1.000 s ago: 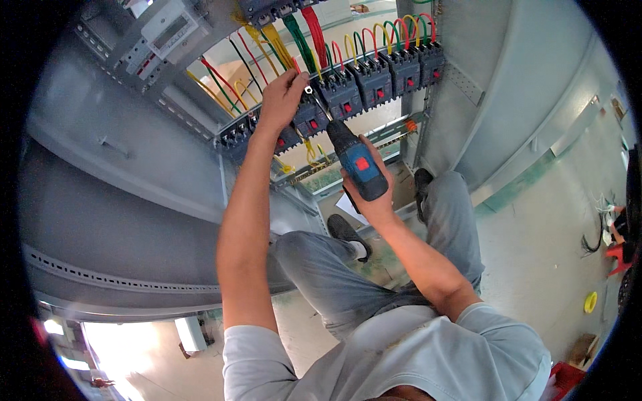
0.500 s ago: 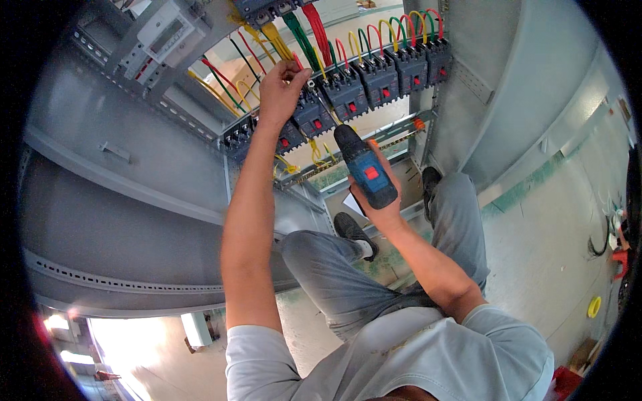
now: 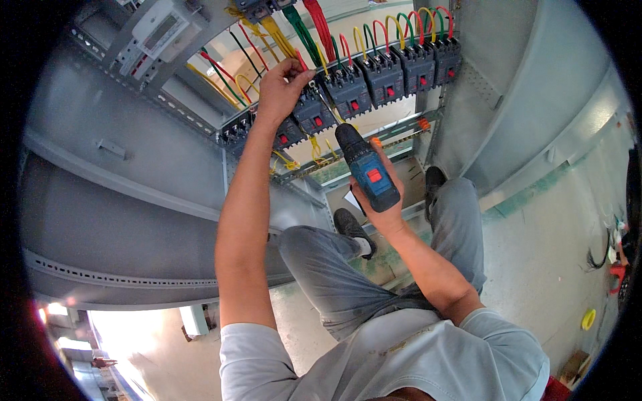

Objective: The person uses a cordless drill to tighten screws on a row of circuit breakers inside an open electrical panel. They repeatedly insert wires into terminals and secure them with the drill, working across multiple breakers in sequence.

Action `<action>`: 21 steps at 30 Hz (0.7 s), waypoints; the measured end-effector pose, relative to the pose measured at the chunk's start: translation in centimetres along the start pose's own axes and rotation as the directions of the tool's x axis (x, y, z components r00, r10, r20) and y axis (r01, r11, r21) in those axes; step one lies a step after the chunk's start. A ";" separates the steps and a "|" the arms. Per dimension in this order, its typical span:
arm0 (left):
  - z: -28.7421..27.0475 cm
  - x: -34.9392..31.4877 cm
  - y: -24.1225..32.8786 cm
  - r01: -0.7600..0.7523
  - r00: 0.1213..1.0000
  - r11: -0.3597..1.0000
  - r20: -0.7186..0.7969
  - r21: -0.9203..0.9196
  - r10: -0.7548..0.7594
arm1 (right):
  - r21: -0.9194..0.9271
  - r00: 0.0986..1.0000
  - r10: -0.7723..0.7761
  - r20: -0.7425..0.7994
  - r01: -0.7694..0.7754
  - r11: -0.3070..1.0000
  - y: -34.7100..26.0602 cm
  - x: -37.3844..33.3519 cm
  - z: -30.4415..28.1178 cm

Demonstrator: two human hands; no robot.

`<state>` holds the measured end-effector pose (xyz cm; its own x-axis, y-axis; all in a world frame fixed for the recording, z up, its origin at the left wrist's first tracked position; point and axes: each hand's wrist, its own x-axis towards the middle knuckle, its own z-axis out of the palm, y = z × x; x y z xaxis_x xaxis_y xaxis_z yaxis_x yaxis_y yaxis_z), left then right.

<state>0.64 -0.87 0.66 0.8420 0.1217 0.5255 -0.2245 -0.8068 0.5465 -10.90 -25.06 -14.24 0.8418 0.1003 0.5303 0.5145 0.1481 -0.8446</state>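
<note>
My right hand (image 3: 390, 212) is wrapped round the handle of a black and blue cordless drill (image 3: 371, 175). Its long driver bit (image 3: 327, 103) reaches up to the top terminals of a dark circuit breaker (image 3: 314, 113) in the row. Beside the bit tip, the fingers of my left hand (image 3: 281, 92) pinch together at the lower end of a red wire (image 3: 300, 60). My fingers partly hide that wire's end. Whether the bit sits in the screw is too small to tell.
More breakers (image 3: 384, 81) with red switches and looped yellow, green and red wires run to the right. Grey cabinet panels (image 3: 508, 100) flank the row. A meter (image 3: 160, 33) is mounted at upper left. A yellow ring (image 3: 588, 319) lies on the floor at right.
The view has shifted slightly, so the breakers sit a little farther right. My left hand stays at the wire and the drill keeps its place at the terminal.
</note>
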 end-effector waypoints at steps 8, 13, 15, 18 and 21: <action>0.0 0.0 0.2 -0.003 0.997 0.999 0.071 0.038 0.001 | 0.031 1.000 -0.010 -0.005 0.010 0.999 0.2 0.1 -0.1; 0.0 -0.2 0.4 -0.013 1.000 1.000 0.019 0.022 0.012 | -0.030 1.000 -0.007 0.022 0.008 1.000 -0.7 0.6 -0.3; 0.1 -0.3 0.4 -0.009 1.000 1.000 0.030 0.011 0.009 | -0.048 1.000 0.016 0.015 -0.015 0.999 -1.4 0.8 -0.2; -0.1 -0.1 0.5 -0.025 0.998 1.000 0.059 -0.010 0.026 | -0.104 0.997 0.069 0.017 -0.067 0.992 -2.0 0.8 -0.3; -0.1 0.0 0.0 -0.040 0.997 0.998 0.064 -0.047 0.043 | -0.131 0.998 -0.061 -0.014 0.059 0.990 -1.7 1.0 -0.2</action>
<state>0.61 -0.79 0.72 0.8612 0.0500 0.5058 -0.2805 -0.7831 0.5551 -10.94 -25.43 -12.30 0.8108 0.0775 0.5802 0.5802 0.0238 -0.8141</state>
